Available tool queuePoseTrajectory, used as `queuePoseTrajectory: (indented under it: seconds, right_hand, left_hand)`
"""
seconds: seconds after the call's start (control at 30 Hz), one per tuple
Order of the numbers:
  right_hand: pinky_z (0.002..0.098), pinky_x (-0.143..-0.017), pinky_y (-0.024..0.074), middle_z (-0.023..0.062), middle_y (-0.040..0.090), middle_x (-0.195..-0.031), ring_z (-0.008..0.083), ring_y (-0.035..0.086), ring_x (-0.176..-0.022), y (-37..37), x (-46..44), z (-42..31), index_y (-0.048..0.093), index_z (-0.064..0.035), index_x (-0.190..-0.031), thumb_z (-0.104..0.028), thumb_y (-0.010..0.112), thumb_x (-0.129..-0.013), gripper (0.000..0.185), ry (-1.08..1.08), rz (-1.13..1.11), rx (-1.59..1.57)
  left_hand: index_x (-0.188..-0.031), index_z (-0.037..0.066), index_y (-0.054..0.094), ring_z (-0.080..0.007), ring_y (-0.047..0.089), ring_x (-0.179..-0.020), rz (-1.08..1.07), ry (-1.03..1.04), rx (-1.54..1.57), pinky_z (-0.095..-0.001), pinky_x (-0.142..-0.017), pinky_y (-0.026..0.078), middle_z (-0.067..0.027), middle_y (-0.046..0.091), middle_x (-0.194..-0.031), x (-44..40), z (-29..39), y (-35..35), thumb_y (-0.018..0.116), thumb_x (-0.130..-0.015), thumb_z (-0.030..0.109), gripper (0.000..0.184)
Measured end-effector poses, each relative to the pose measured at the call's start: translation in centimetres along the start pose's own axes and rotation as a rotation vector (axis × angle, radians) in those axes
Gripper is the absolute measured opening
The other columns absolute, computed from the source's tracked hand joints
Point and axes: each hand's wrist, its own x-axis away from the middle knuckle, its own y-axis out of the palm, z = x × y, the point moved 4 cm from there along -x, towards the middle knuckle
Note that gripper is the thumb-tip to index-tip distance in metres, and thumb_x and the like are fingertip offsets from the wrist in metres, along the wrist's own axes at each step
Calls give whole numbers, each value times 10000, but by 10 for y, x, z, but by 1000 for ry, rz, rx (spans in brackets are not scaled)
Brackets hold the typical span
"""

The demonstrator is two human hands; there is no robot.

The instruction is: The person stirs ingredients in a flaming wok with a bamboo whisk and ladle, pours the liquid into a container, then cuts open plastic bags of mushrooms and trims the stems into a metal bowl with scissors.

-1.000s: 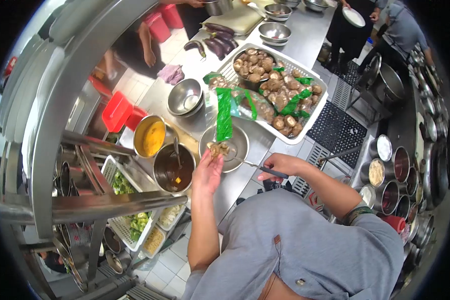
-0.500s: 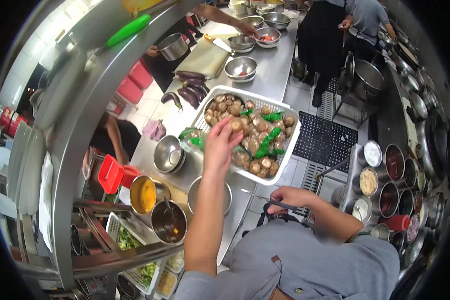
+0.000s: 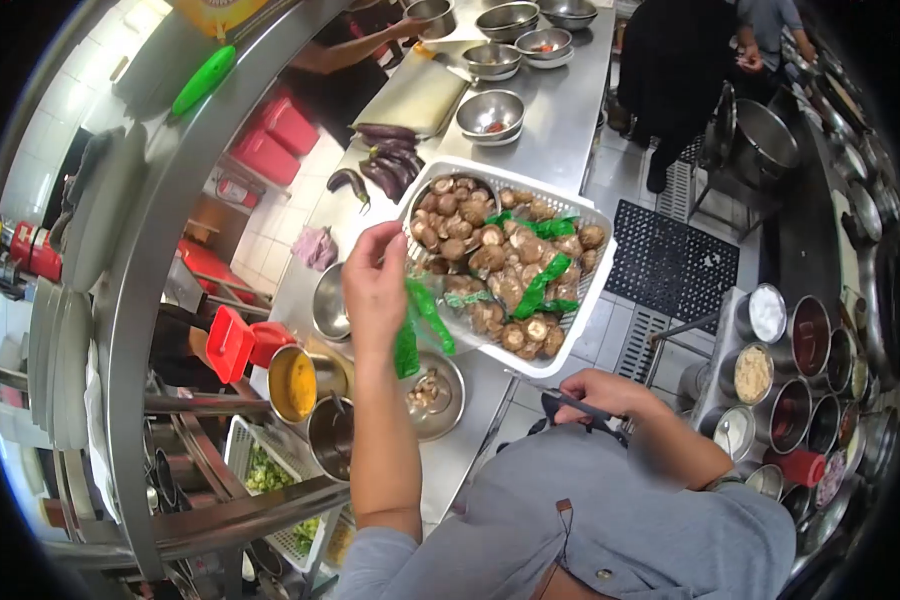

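My right hand [image 3: 610, 392] grips the dark handle of a knife [image 3: 582, 406], its blade pointing left by the basket's near corner. My left hand [image 3: 375, 295] is raised left of a white plastic basket [image 3: 602, 275], fingers curled in; whatever lies between them is hidden. Brown mushrooms [image 3: 490, 258] fill the basket, some in clear bags with green plastic strips [image 3: 538, 285]. In its far left corner a metal bowl [image 3: 416, 207] also holds mushrooms. Green plastic [image 3: 425, 315] hangs beside my left wrist. Below it, a steel bowl [image 3: 448, 412] contains small pale pieces.
Eggplants [image 3: 390, 165] lie by a cutting board [image 3: 415, 95] and several metal bowls [image 3: 490, 115]. Left are a pot of yellow liquid [image 3: 293, 385] and a steel shelf post [image 3: 135, 300]. Sauce containers [image 3: 767, 312] line the right. Other people stand at the far end.
My left hand has moved left from over the basket; the mushroom seen in its fingers no longer shows. The view has shifted slightly. My right hand keeps the knife.
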Motion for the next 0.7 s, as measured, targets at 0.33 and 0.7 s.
queuePoseTrajectory:
  seconds: [0.33, 0.7]
  right_hand:
    - [244, -554, 429, -35, 597, -690, 62, 540, -617, -10, -16, -24, 636, -55, -820, -378, 819, -853, 373, -26, -151, -99]
    - [235, -570, 429, -37, 606, -717, 46, 538, -651, 5, -5, -26, 645, -40, -834, -374, 830, -843, 381, -96, -64, -54]
  left_hand:
    - [-893, 3, 715, -378, 681, -851, -334, 241, -681, -459, -781, 542, -190, 705, -926, 59, -41, -12, 629, -863, 107, 138]
    - [-1297, 58, 590, -372, 592, -1176, -240, 364, -517, -425, -982, 497, -239, 583, -1305, 71, -60, 39, 644, -896, 90, 406]
